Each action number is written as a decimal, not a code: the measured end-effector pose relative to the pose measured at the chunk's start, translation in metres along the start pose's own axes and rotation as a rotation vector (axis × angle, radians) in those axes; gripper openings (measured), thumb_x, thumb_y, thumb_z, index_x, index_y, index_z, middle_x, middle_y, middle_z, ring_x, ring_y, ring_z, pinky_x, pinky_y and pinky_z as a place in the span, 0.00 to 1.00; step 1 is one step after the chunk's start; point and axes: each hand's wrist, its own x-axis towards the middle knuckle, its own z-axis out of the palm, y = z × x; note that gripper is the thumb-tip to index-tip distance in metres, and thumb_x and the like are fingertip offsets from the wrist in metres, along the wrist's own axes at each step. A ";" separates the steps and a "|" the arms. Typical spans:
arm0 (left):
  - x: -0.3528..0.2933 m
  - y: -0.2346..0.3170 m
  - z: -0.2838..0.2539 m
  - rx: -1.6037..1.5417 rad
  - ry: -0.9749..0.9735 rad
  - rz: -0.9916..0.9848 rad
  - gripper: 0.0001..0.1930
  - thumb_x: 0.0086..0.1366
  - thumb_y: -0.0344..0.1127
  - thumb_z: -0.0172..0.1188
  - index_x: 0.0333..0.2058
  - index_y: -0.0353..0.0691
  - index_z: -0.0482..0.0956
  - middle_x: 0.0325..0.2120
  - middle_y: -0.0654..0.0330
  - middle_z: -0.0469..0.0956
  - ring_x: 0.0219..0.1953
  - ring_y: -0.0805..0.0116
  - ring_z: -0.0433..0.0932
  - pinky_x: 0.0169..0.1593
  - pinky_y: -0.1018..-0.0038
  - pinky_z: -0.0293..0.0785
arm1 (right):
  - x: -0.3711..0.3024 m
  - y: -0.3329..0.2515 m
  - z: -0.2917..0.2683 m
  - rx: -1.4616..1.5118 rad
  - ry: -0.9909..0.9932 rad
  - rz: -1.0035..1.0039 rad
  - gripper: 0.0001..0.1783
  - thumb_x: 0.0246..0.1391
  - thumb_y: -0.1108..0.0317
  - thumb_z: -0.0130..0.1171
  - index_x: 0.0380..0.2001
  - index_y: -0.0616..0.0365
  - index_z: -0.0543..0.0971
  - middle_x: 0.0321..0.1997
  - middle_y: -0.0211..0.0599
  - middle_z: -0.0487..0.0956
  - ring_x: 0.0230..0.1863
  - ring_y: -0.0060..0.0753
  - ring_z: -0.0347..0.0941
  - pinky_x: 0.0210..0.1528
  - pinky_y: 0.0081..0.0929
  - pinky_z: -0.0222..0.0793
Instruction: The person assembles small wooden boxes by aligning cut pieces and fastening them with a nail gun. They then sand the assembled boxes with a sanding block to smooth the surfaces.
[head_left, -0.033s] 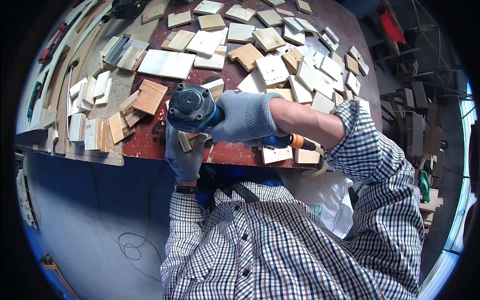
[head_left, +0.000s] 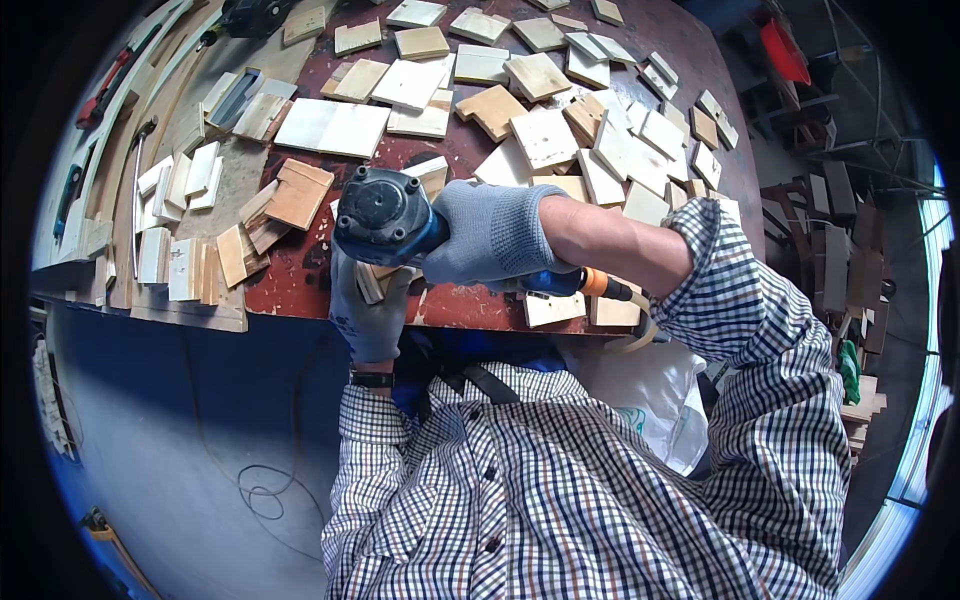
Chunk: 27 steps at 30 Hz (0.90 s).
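My right hand point(head_left: 487, 228), in a grey knit glove, grips a blue and black air nail gun point(head_left: 378, 217) by its handle. An orange fitting point(head_left: 595, 282) joins the gun to a pale hose. Below the gun, at the table's near edge, my gloved left hand point(head_left: 368, 320) is closed round small wooden blocks point(head_left: 372, 283). The gun's head hides the left fingertips and most of those blocks. Whether the nose touches the wood cannot be seen.
Many flat wooden pieces point(head_left: 545, 140) lie scattered over the dark red table point(head_left: 290, 285). Stacked blocks point(head_left: 185, 268) and a hammer point(head_left: 141, 160) are at the left. A white sack point(head_left: 640, 395) sits below the table's near edge; a cable point(head_left: 265, 490) coils on the floor.
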 end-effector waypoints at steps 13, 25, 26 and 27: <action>-0.004 0.020 0.003 0.023 -0.033 -0.092 0.47 0.61 0.40 0.80 0.71 0.33 0.60 0.63 0.42 0.76 0.59 0.43 0.81 0.60 0.56 0.81 | 0.001 0.002 0.003 -0.063 0.038 -0.014 0.20 0.57 0.54 0.65 0.39 0.64 0.86 0.28 0.44 0.86 0.28 0.35 0.85 0.33 0.35 0.82; -0.006 0.008 0.003 0.081 -0.027 -0.069 0.48 0.63 0.41 0.78 0.71 0.30 0.56 0.60 0.41 0.76 0.58 0.44 0.81 0.59 0.55 0.80 | -0.005 -0.005 0.006 -0.006 0.045 -0.027 0.18 0.53 0.56 0.67 0.33 0.63 0.86 0.25 0.39 0.84 0.21 0.30 0.80 0.24 0.32 0.79; -0.005 0.009 0.000 0.076 -0.058 -0.153 0.49 0.63 0.40 0.77 0.72 0.30 0.55 0.63 0.40 0.74 0.63 0.44 0.78 0.63 0.55 0.77 | -0.011 -0.005 0.005 0.017 0.063 -0.058 0.18 0.54 0.55 0.66 0.33 0.63 0.85 0.23 0.37 0.82 0.20 0.30 0.79 0.24 0.31 0.79; 0.000 0.013 0.002 0.076 -0.073 -0.155 0.50 0.62 0.41 0.78 0.73 0.30 0.55 0.65 0.39 0.72 0.65 0.42 0.76 0.66 0.54 0.74 | -0.019 0.003 0.009 0.057 0.089 -0.081 0.18 0.54 0.55 0.66 0.33 0.63 0.85 0.22 0.36 0.81 0.19 0.29 0.79 0.23 0.30 0.78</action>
